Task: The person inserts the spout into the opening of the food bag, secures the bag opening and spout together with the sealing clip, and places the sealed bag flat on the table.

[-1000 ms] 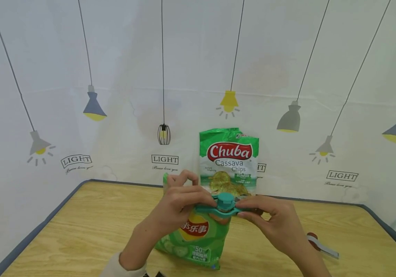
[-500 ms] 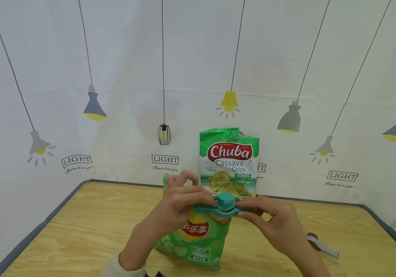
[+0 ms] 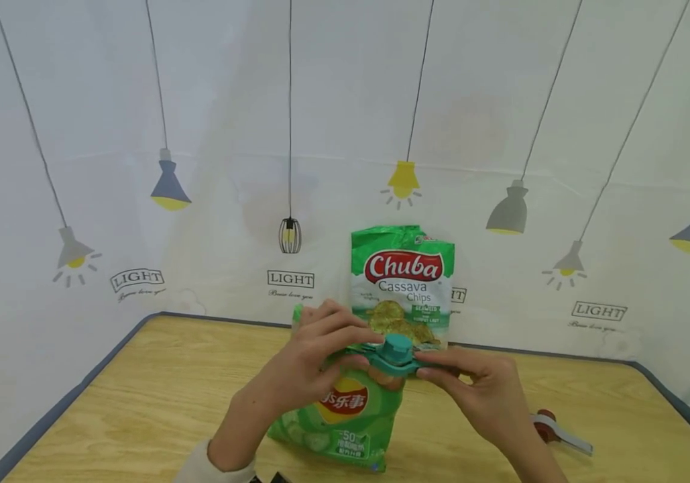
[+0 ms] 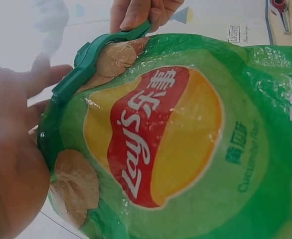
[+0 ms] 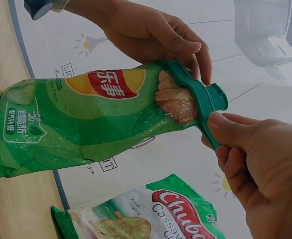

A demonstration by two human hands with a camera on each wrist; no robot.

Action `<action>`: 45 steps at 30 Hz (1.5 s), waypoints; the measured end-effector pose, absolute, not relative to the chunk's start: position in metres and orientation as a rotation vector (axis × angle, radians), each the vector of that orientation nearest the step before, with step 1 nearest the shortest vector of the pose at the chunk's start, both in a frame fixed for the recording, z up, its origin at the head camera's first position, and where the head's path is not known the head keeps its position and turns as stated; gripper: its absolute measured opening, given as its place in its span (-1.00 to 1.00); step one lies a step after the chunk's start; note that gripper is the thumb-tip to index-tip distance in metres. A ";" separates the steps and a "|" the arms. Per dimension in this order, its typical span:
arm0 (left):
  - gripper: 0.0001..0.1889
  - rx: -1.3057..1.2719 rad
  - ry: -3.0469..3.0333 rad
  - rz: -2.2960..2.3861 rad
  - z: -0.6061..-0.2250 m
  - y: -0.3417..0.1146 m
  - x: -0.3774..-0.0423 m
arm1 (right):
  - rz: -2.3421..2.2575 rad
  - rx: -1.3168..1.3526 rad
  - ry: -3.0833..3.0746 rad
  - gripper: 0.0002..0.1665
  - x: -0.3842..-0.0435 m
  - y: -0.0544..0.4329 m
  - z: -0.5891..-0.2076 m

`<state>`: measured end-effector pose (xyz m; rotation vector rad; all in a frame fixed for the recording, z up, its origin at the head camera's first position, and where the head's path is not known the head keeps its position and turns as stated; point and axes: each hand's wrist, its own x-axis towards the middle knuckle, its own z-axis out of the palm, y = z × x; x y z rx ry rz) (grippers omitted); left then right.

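Note:
A green bag of Lay's chips (image 3: 345,402) stands on the table, with a teal bag clip (image 3: 397,352) across its top. The clip has a round capped spout at its middle. My right hand (image 3: 483,382) pinches the clip's right end between thumb and fingers. At the other end is my left hand (image 3: 305,359), its fingers reaching along the back of the clip and its thumb held apart in front. In the right wrist view the left thumb stands clear of the clip (image 5: 201,94), and the left fingertips show just behind it.
Behind, a Chuba cassava chips bag (image 3: 405,268) leans upright against the lamp-printed backdrop (image 3: 212,201). A red-and-grey clip-like piece (image 3: 568,436) lies on the wooden table (image 3: 157,402) to the right.
My left hand has loosened from its pinch on the clip, its fingers straightening and its thumb moving apart. My right hand keeps its pinch. The head view has shifted slightly.

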<state>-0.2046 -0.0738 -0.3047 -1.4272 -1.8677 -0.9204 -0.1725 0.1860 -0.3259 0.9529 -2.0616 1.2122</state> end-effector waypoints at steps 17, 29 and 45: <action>-0.25 -1.092 -2.214 -0.553 -0.306 -0.074 -0.198 | 1.426 0.937 -2.001 -0.71 -0.174 0.183 -0.338; -0.16 -1.026 -2.326 -0.710 -0.311 -0.065 -0.196 | 1.558 0.850 -1.987 -0.71 -0.176 0.175 -0.347; -0.78 -1.204 -2.103 -0.971 -0.314 -0.066 -0.201 | 1.292 0.807 -2.157 -0.71 -0.175 0.176 -0.341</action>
